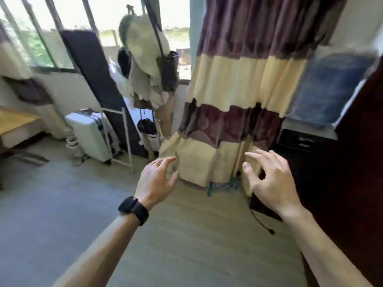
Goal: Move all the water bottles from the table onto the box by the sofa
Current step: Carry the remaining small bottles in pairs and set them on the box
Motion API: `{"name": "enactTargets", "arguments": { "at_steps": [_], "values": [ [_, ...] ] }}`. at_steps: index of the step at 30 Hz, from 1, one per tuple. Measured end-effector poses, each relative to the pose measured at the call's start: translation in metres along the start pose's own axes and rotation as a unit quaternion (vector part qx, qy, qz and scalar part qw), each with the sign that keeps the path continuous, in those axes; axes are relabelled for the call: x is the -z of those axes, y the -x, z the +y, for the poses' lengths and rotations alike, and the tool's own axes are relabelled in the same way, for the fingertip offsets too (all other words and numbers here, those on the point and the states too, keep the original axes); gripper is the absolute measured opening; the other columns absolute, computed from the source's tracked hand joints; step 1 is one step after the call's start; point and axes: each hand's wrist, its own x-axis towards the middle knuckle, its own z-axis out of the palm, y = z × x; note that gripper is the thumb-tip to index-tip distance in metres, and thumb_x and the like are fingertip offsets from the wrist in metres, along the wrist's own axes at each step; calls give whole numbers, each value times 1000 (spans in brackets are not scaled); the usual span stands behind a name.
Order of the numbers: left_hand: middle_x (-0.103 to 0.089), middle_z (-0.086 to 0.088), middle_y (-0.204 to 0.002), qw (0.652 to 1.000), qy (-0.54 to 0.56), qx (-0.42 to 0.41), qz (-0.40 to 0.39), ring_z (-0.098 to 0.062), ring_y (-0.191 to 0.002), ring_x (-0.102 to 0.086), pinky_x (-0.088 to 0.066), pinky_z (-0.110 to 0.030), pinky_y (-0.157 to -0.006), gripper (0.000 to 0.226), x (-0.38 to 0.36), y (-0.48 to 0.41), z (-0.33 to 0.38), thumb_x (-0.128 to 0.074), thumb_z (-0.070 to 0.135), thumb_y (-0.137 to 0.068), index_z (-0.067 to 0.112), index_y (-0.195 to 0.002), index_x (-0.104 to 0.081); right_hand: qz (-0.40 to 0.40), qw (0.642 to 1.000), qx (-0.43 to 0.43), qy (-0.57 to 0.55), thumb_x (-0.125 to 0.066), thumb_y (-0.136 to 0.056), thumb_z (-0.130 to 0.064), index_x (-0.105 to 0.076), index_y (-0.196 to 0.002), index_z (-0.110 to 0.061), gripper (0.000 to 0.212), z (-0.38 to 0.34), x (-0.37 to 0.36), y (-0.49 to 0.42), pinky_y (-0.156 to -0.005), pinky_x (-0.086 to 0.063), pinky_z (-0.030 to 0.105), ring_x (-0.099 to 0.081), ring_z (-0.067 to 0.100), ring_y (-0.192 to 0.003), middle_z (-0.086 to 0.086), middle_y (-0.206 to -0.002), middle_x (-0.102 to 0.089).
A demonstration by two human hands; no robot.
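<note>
search step, nothing carried
left grip (154, 179) and right grip (269, 183) spread, empty, over grey floor (51, 204); no water bottles visible, so probably locate them before reaching.

Daylight floods through the window (99, 15), blown out white; motion blur smears the whole room (worst at the edges), with wide-angle bending.

Left hand (154, 179) and right hand (269, 179) empty, fingers (253, 155) loose, before striped curtain (238, 90)
</note>
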Motion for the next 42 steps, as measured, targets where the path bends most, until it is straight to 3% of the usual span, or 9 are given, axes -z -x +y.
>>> {"name": "enactTargets", "arguments": {
  "at_steps": [4,8,19,27,35,42],
  "values": [
    [-66,-3,-127,988,-40,125,85,-24,-126,-55,-43,-42,-108,49,91,15,-120,-59,43,-91,20,-135,-60,-80,991,90,-50,-64,-94,-40,-66,-129,-30,37,-118,-109,-50,-117,-20,31,-32,25,-142,-2,-140,-58],
    [-60,-2,-137,965,-76,207,139,-25,-135,-47,-38,-45,-112,48,165,31,-222,-61,38,-94,23,-139,-55,-145,971,179,-66,-62,-93,-44,-61,-134,-34,42,-227,-194,-77,-120,-23,38,-30,23,-144,-5,-144,-55],
    [-56,1,-142,898,-127,350,236,-21,-136,-44,-36,-39,-112,49,297,34,-386,-60,40,-94,27,-141,-53,-218,903,352,-113,-61,-92,-52,-53,-142,-33,53,-453,-370,-159,-119,-25,40,-27,26,-145,-2,-147,-52],
    [-61,-5,-137,854,-206,381,287,-28,-129,-52,-40,-41,-109,58,383,-59,-474,-48,49,-85,23,-136,-59,-227,858,425,-181,-59,-92,-55,-51,-144,-34,56,-576,-469,-258,-120,-23,37,-26,23,-145,-4,-150,-47],
    [-58,-1,-140,831,-265,398,285,-26,-131,-50,-38,-41,-112,59,442,-163,-563,-43,53,-88,24,-137,-58,-225,841,435,-230,-55,-92,-58,-51,-143,-35,56,-675,-560,-378,-117,-27,38,-24,23,-146,-5,-151,-46],
    [-53,-3,-146,821,-312,389,276,-25,-137,-45,-34,-40,-114,77,499,-233,-681,-25,67,-82,28,-142,-54,-208,836,456,-224,-53,-94,-58,-50,-143,-38,53,-773,-655,-456,-118,-25,40,-21,23,-147,-7,-153,-44]
  ]
}}
